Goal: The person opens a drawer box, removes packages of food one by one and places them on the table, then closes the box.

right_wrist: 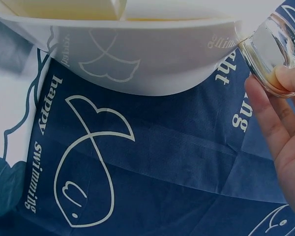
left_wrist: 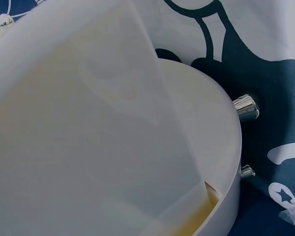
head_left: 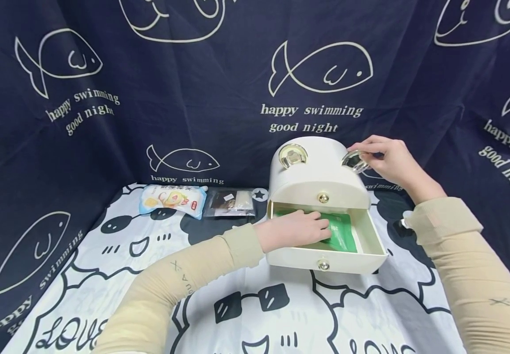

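Observation:
A white box with a rounded top (head_left: 318,172) and metallic ear-like rings stands on the cloth, its lower drawer (head_left: 372,259) pulled out. Inside that drawer lies a green packet (head_left: 342,233). My left hand (head_left: 296,229) reaches over the drawer's left wall, its loosely bent fingers resting on the packet; the thumb is hidden. The left wrist view shows white box walls (left_wrist: 206,108) but not the hand. With thumb and fingers, my right hand (head_left: 385,160) pinches the shiny right ear ring (head_left: 355,161), also visible as a metal ring (right_wrist: 265,51) in the right wrist view.
Left of the box lie a blue-and-white food-printed packet (head_left: 174,199) and a clear bag with dark contents (head_left: 229,202). A closed upper drawer with a gold knob (head_left: 323,198) sits above the pulled-out one. Behind hangs a dark blue fish-print cloth (head_left: 219,98).

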Motion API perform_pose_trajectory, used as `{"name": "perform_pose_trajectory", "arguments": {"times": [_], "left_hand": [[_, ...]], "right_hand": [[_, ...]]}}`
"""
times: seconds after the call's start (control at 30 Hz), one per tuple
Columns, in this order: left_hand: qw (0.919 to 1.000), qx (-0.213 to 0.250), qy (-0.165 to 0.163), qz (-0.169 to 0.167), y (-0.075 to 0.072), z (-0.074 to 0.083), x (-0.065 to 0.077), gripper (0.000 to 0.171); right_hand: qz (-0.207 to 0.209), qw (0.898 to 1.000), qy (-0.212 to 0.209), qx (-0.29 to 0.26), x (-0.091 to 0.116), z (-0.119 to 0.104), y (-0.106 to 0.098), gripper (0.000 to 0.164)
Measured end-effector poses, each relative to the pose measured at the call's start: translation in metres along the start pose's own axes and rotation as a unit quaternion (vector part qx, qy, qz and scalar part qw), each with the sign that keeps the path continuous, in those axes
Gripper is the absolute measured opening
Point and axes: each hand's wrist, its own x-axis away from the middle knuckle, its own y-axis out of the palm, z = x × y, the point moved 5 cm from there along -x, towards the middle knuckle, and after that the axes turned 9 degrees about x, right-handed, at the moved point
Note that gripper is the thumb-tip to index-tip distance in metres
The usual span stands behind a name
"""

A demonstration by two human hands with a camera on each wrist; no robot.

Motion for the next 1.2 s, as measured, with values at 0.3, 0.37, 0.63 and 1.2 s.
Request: {"name": "perform_pose_trajectory", "arguments": {"times": [0.3,0.37,0.63,1.2], "left_hand": [[0.9967,-0.047,0.004,0.066,-0.005,-0.001,0.003,0.025],[0.9949,-0.063,0.005,0.079,-0.006,-0.001,0.004,0.025],[0.9908,-0.099,0.009,0.092,-0.010,-0.001,0.006,0.026],[0.9835,-0.090,0.024,0.155,-0.020,-0.005,0.014,0.026]], "right_hand": [[-0.004,1.000,0.002,0.002,0.000,0.000,-0.001,0.031],[-0.003,1.000,0.002,0.003,0.000,0.000,-0.001,0.031],[-0.004,1.000,0.005,0.002,0.000,0.000,-0.001,0.031],[-0.004,1.000,0.004,-0.001,0.000,0.001,0.000,0.031]]}}
